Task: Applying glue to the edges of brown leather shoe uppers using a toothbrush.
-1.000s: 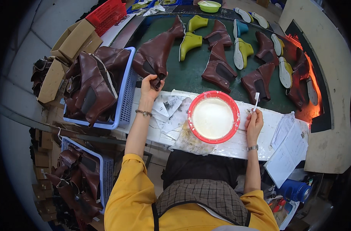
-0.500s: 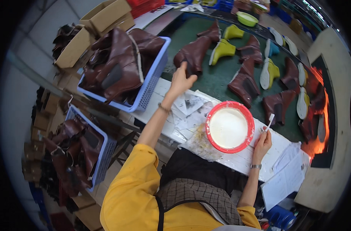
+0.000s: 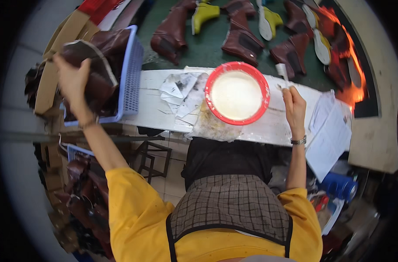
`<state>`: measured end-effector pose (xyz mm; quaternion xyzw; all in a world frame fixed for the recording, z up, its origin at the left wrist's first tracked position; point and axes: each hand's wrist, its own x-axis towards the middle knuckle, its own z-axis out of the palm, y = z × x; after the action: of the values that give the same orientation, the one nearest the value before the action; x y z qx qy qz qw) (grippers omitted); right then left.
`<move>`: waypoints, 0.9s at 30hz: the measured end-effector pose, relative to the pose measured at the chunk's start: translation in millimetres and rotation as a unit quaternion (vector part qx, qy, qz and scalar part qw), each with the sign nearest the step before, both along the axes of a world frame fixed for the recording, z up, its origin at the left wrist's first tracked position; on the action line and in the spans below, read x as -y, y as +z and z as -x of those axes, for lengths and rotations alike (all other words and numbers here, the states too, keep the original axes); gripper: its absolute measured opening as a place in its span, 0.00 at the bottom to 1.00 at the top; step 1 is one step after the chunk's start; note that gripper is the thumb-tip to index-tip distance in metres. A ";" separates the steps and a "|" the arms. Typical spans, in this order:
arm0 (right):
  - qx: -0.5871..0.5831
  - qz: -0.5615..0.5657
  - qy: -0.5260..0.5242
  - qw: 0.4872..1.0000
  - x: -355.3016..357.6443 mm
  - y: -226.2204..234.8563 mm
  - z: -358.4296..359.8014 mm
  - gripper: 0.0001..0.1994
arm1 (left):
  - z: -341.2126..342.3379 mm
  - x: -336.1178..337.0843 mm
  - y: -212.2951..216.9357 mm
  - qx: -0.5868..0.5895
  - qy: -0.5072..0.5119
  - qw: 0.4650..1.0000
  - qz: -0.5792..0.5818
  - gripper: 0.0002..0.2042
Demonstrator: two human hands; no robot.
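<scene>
Left hand [image 3: 71, 81] fingers clamped on brown boot upper [image 3: 94, 70] in blue basket [image 3: 130, 74]; lift it clear w/o snagging. Right hand [image 3: 294, 101] fingers pinch brush [image 3: 281, 72] (beside red glue bowl [image 3: 237, 92] on desk [image 3: 155, 111]).

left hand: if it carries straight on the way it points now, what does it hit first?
Most likely the brown boot upper in the blue basket. The left hand reaches up and left over that pile, fingers already at or on the leather; contact is hard to confirm from above. Beyond it lie cardboard boxes.
</scene>
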<state>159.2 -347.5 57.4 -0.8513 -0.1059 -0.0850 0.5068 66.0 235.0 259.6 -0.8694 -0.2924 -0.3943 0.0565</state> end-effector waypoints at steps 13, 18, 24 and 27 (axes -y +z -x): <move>0.181 0.315 0.069 0.929 -24.1 51.1 20.9 0.08 | 38.6 206.1 -70.2 -0.132 -0.402 0.671 0.609 0.14; 0.132 0.046 0.170 0.976 -31.5 86.9 18.0 0.11 | 26.8 214.2 -73.6 -0.255 -0.416 0.563 0.667 0.15; 0.245 0.073 0.223 0.941 -45.9 87.1 11.6 0.12 | 24.3 222.1 -71.8 -0.212 -0.429 0.525 0.704 0.16; 0.233 0.080 0.201 0.948 -46.1 81.6 22.9 0.12 | 29.9 224.2 -63.7 -0.135 -0.401 0.584 0.693 0.14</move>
<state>136.3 -301.4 139.0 -0.8067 -0.3963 -0.1682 0.4047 36.1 10.8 195.9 -0.7170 -0.0873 0.0672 -0.6883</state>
